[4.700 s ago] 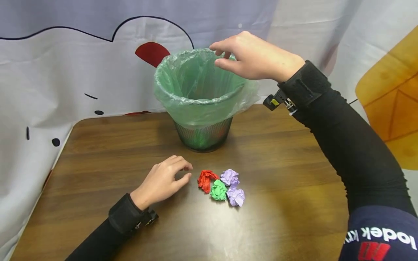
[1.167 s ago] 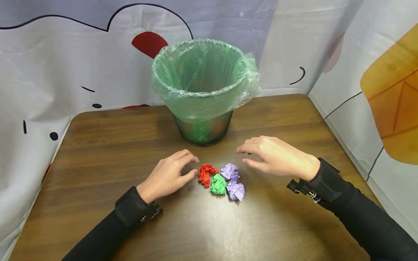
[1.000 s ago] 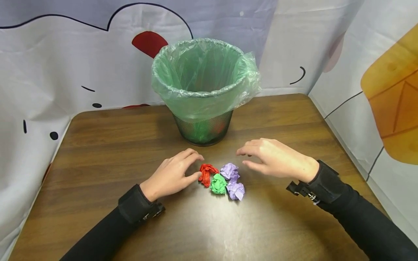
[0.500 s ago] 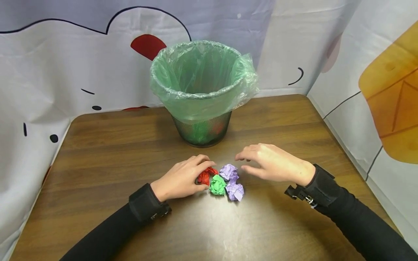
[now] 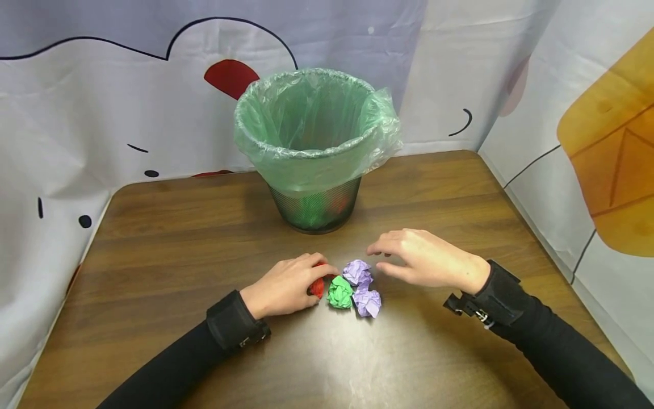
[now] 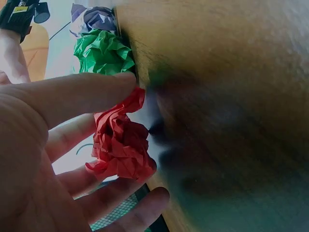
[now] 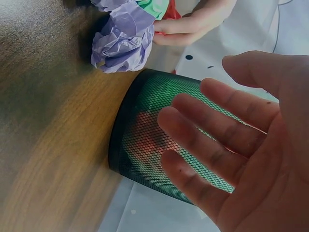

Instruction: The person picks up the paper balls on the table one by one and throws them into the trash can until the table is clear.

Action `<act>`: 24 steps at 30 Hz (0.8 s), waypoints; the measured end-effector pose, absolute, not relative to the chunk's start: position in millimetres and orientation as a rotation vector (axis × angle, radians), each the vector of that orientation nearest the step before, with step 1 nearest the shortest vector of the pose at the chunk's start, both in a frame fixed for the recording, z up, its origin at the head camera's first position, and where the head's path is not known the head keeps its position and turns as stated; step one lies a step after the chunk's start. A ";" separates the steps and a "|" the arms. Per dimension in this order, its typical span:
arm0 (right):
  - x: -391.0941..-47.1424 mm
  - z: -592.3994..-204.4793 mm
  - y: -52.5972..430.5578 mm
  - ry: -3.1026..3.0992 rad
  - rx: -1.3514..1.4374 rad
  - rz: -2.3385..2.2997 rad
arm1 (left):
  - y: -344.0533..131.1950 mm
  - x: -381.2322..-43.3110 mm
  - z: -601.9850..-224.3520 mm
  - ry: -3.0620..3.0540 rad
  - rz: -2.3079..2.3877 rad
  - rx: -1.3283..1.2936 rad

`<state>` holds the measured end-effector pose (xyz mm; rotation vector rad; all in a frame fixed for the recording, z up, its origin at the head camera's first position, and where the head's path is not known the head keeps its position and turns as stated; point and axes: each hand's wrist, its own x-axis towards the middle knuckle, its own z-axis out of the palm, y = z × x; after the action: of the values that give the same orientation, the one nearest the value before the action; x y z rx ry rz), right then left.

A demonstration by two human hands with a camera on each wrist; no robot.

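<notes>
My left hand grips a crumpled red paper ball on the table, thumb on one side and fingers curled on the other. Most of the ball is covered by the hand in the head view. Just right of it lies a crumpled green paper ball, touching two crumpled purple paper balls, one farther back and one nearer. My right hand hovers right of the purple balls, holding nothing, its fingers relaxed and spread in the right wrist view.
Behind the paper balls stands a black mesh wastebasket with a green plastic liner folded over its rim. Red and green shapes show through the mesh. A printed curtain hangs behind the wooden table.
The right hand has come down from above the wastebasket to beside the purple balls. My left hand has moved right and taken hold of the red paper ball.
</notes>
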<state>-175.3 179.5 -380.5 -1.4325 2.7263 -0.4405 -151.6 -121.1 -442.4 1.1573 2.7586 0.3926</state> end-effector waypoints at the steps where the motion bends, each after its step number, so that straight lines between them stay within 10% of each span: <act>1: -175.3 -381.0 179.5 2.726 -1.432 -0.442 | -121.3 -151.7 -443.0 2.759 0.393 1.153; 24: -173.7 -389.4 183.0 2.715 -1.390 -0.468 | -132.3 -158.9 -417.7 3.024 0.694 1.181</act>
<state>-173.7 183.0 -389.4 -1.3903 2.7147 -0.4682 -158.9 -132.3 -417.7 1.1813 3.0239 0.6944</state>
